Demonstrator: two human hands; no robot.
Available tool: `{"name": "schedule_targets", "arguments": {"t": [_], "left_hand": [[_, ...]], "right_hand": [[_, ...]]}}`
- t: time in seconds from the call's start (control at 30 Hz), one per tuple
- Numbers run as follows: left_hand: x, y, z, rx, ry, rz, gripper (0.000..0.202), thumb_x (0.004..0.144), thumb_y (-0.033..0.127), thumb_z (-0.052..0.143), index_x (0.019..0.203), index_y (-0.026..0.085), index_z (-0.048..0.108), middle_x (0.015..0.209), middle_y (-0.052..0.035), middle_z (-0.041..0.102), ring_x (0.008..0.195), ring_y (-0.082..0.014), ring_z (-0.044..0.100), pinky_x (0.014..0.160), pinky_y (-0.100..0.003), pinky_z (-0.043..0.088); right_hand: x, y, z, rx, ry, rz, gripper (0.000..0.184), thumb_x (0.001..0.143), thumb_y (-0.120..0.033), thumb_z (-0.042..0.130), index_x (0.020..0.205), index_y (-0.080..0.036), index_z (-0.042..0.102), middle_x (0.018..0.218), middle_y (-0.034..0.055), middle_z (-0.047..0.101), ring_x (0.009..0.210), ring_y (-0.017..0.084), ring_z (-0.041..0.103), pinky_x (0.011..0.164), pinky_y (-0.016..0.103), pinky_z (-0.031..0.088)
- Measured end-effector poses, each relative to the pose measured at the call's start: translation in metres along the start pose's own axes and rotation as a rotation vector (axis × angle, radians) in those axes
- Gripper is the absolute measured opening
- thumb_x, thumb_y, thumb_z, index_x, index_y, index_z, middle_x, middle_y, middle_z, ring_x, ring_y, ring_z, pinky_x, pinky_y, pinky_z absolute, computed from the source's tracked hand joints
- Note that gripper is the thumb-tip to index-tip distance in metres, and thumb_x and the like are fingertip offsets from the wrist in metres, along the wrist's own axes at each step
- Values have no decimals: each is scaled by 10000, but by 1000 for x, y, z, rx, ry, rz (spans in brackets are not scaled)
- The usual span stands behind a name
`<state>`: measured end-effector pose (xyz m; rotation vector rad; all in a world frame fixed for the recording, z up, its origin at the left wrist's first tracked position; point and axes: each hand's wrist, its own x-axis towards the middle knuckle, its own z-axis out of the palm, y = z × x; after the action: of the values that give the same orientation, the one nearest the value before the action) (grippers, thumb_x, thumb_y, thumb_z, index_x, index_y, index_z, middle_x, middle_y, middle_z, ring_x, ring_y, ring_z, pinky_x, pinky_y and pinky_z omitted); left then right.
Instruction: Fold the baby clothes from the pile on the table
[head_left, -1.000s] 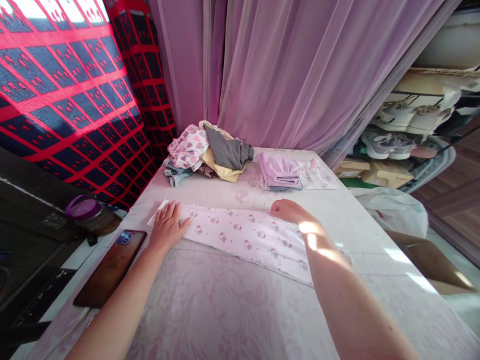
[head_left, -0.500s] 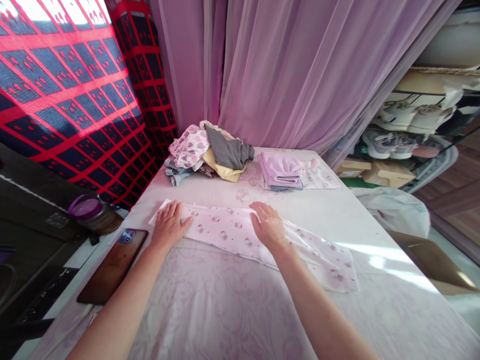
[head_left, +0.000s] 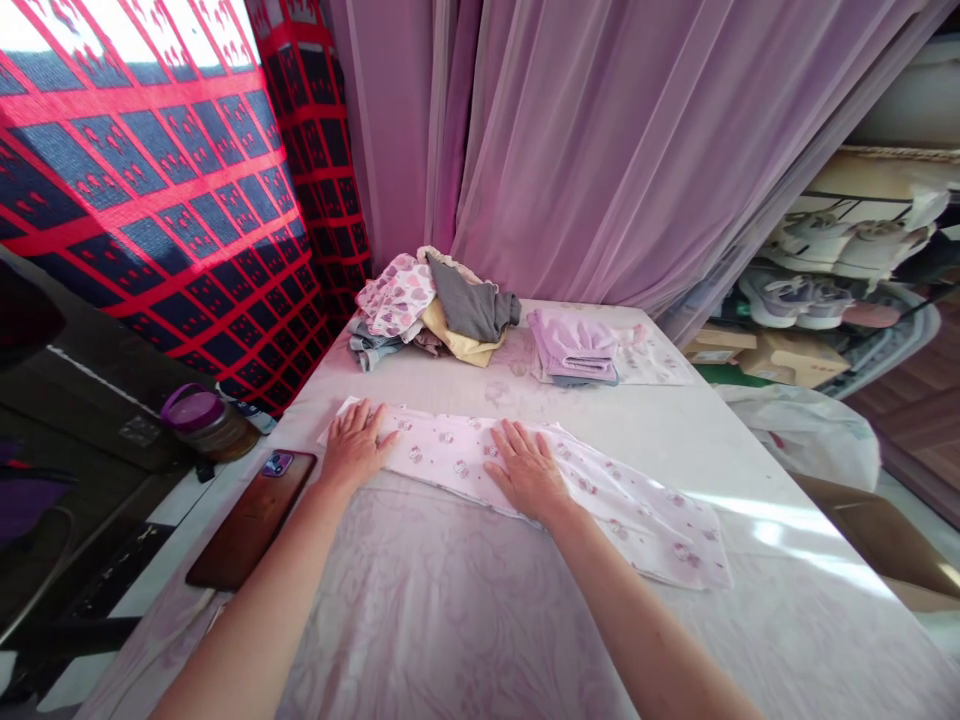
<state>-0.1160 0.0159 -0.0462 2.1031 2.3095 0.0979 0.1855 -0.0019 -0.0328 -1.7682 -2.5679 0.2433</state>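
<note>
A long white garment with small pink prints (head_left: 630, 505) lies flat across the table (head_left: 465, 630). My left hand (head_left: 357, 445) presses its left end, fingers spread and flat. My right hand (head_left: 527, 470) lies flat on the cloth's middle, fingers stretched out. Neither hand grips anything. The garment's right end reaches toward the table's right side, in a patch of sunlight.
A loose heap of clothes (head_left: 435, 310) and a folded lilac stack (head_left: 574, 345) sit at the table's far edge. A phone (head_left: 251, 518) and a purple-lidded jar (head_left: 204, 422) lie left. Curtains hang behind; a shoe rack (head_left: 832, 270) and boxes stand right.
My right hand slid leftward along the garment from its right part to its middle and now lies flat. The left hand has stayed on the left end.
</note>
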Motion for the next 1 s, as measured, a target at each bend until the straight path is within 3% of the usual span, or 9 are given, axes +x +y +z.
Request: {"name": "schedule_targets", "arguments": {"t": [0.2, 0.33, 0.5, 0.6, 0.73, 0.87, 1.0], "left_hand": [[-4, 1, -2, 2, 38, 14, 634, 942, 518, 379, 1487, 195, 413, 1587, -134, 335, 1460, -308, 286, 1180, -526, 207], [-3, 6, -9, 9, 3, -5, 625, 942, 496, 365, 1487, 194, 407, 1591, -128, 327, 1464, -308, 275, 1178, -539, 205], [-5, 35, -15, -12, 15, 48, 580, 943, 388, 352, 1471, 161, 433, 1593, -133, 323, 1467, -304, 278, 1192, -522, 188], [-8, 47, -10, -58, -18, 133, 566, 966, 434, 316, 1496, 252, 403, 1600, -85, 321, 1469, -294, 281, 1184, -535, 200], [-7, 38, -3, -61, -25, 74, 577, 949, 521, 356, 1481, 307, 422, 1608, -72, 305, 1471, -325, 263, 1159, -592, 209], [-7, 20, -1, -16, 15, 11, 606, 951, 538, 340, 1493, 274, 404, 1597, -102, 323, 1463, -336, 271, 1150, -600, 213], [-9, 11, 0, 34, 63, -42, 647, 957, 531, 309, 1487, 173, 409, 1577, -152, 347, 1440, -351, 299, 1150, -576, 223]], "right_hand": [[-8, 7, 3, -24, 38, 190, 616, 1009, -470, 312, 1518, -125, 359, 1606, 144, 262, 1489, 286, 199, 1189, 502, 156], [-6, -10, -1, 5, 69, 273, 604, 1009, -448, 310, 1509, -115, 372, 1603, 156, 263, 1487, 300, 201, 1184, 527, 153], [17, -48, -9, 64, 76, -14, 567, 1013, -401, 272, 1530, -178, 339, 1612, 83, 261, 1496, 240, 188, 1204, 511, 101], [28, -54, -8, 88, -2, -110, 573, 1010, -425, 276, 1527, -189, 349, 1614, 76, 253, 1496, 241, 191, 1202, 518, 122], [18, -29, -2, 62, -2, -48, 602, 1005, -475, 285, 1532, -189, 339, 1619, 95, 234, 1498, 259, 180, 1196, 528, 127], [-9, 16, 2, -15, 38, 149, 598, 1008, -482, 287, 1521, -186, 362, 1615, 116, 248, 1496, 267, 184, 1189, 535, 125], [-26, 48, 3, -50, 50, 287, 612, 1004, -468, 302, 1534, -164, 328, 1615, 125, 243, 1487, 278, 206, 1178, 540, 156]]}}
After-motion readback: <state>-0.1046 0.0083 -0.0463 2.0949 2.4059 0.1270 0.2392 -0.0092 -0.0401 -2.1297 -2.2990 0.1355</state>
